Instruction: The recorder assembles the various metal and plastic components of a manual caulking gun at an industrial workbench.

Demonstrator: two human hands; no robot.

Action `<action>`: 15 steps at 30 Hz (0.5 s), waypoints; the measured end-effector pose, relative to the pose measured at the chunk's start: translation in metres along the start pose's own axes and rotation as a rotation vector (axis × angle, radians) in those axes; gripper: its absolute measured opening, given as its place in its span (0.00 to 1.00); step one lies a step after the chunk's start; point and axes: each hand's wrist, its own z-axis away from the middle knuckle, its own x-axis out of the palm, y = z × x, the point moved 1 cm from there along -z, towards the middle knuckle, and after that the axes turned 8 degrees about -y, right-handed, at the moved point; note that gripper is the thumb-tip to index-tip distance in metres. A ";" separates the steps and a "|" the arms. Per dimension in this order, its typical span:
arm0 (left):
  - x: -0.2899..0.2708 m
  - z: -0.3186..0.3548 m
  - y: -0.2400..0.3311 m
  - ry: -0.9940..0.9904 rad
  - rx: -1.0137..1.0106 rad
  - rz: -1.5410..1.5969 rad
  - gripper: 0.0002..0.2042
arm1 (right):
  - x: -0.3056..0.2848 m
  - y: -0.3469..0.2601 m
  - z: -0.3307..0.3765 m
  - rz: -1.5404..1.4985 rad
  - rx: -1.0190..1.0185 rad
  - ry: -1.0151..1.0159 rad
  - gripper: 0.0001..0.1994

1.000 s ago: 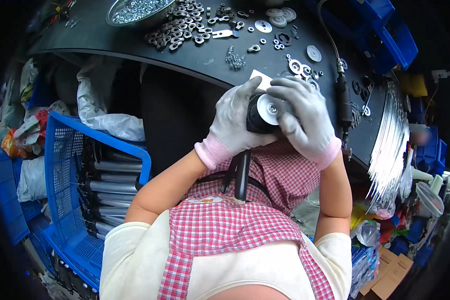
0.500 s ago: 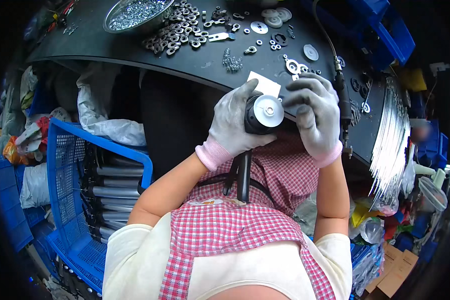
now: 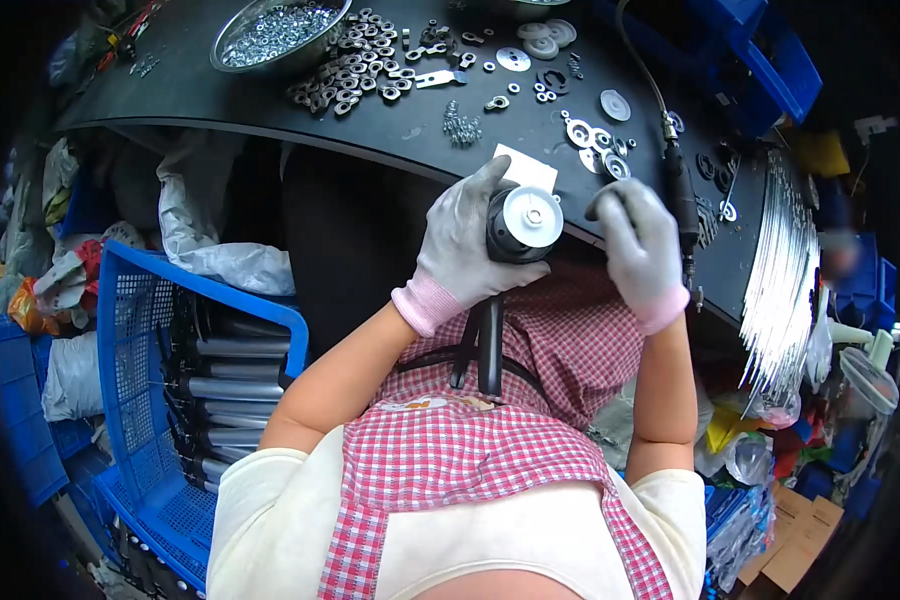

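Nearest the person's checked pink apron [image 3: 470,470], the left hand [image 3: 462,250] in a grey knit glove has its grip closed round a black cylindrical part with a shiny metal disc face [image 3: 522,222], held in the air just short of the dark curved worktop [image 3: 270,95]. A black stem hangs from it toward six o'clock. At three o'clock of the part, the right hand [image 3: 638,245] hovers, fingers curled, gripping nothing I can see. One-handed, the part could tilt or slip. Farther off lie a pile of steel washers [image 3: 355,75] and a round metal bowl of small nuts [image 3: 280,30]; at nine o'clock stands a blue plastic crate [image 3: 150,330].
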 end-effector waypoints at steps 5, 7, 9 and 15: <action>-0.003 -0.006 0.040 0.111 0.194 -0.222 0.50 | 0.087 0.013 0.067 -0.586 0.311 -0.579 0.14; 0.002 -0.007 0.059 0.206 0.307 -0.175 0.49 | 0.110 -0.008 0.103 -1.276 0.588 -0.414 0.16; 0.005 -0.007 0.064 0.223 0.320 -0.226 0.47 | 0.092 -0.062 0.102 -2.167 0.423 -0.014 0.18; 0.035 0.016 0.061 -0.080 0.405 0.497 0.53 | 0.058 -0.055 0.148 -1.024 0.614 0.007 0.13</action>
